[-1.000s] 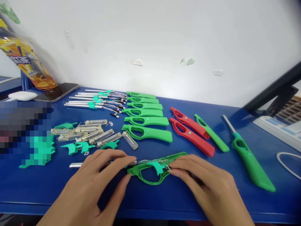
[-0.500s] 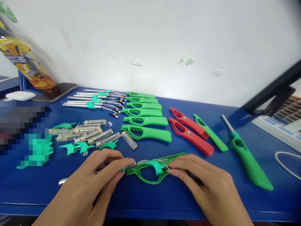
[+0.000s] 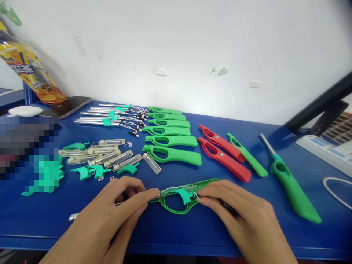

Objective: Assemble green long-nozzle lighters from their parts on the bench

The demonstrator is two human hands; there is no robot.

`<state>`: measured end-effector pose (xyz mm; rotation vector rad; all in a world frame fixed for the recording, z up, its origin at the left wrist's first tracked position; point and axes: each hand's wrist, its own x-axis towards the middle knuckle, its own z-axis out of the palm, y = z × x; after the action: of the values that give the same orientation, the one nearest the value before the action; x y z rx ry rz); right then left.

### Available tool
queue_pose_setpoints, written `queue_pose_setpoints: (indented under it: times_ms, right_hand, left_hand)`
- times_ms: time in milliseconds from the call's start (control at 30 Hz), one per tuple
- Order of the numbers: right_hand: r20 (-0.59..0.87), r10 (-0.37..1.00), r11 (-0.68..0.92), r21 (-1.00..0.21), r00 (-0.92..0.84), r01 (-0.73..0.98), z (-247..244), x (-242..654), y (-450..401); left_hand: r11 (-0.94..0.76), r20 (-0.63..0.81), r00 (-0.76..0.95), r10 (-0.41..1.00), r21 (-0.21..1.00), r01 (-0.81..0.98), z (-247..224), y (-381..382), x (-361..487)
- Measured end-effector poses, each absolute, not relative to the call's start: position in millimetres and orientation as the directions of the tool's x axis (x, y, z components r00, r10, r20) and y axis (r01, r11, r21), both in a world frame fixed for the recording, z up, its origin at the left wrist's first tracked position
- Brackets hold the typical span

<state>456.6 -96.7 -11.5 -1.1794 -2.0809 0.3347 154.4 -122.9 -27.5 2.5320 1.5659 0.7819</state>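
An open green lighter shell half [image 3: 173, 210] lies near the front of the table, its hollow side up. Inside it sit a teal trigger [image 3: 184, 197] and white wires [image 3: 168, 189]. My left hand [image 3: 118, 212] is closed, pinching the metal lighter tube at the shell's front end; the tube's tip [image 3: 73, 217] pokes out left of the hand. Fingers of my right hand [image 3: 242, 212] close on the shell's handle, close to the wire ends. A dark piece shows under that palm, mostly hidden.
Behind lie several green shell halves [image 3: 176, 157], red shell halves [image 3: 228, 164], metal tubes with wires [image 3: 99, 123], clear fuel tanks [image 3: 118, 159] and teal triggers [image 3: 85, 172]. A complete green lighter [image 3: 297, 194] and a power strip [image 3: 324, 150] are right; a phone [image 3: 67, 107] and bottle [image 3: 38, 77] left.
My left hand has shifted slightly, its fingertips pressing further over the shell's front end and the tube. My right hand stays nearly still. The view has shifted a little.
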Motion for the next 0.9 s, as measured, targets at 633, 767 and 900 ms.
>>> queue_pose_setpoints:
  times_ms: [633, 767, 900]
  right_hand:
    - [0.470, 0.814, 0.566, -0.507, -0.342, 0.650, -9, 456, -96]
    - [0.456, 0.816, 0.567, -0.509, -0.356, 0.647, -10, 458, -96]
    - [0.467, 0.810, 0.572, -0.497, -0.355, 0.652, -10, 458, -97]
  left_hand:
    - [-0.541, 0.405, 0.422, 0.811, 0.248, 0.803, -28, -122, 151]
    - [-0.532, 0.394, 0.413, 0.821, 0.266, 0.804, -27, -122, 153]
    - [-0.519, 0.390, 0.402, 0.828, 0.266, 0.812, -28, -122, 153]
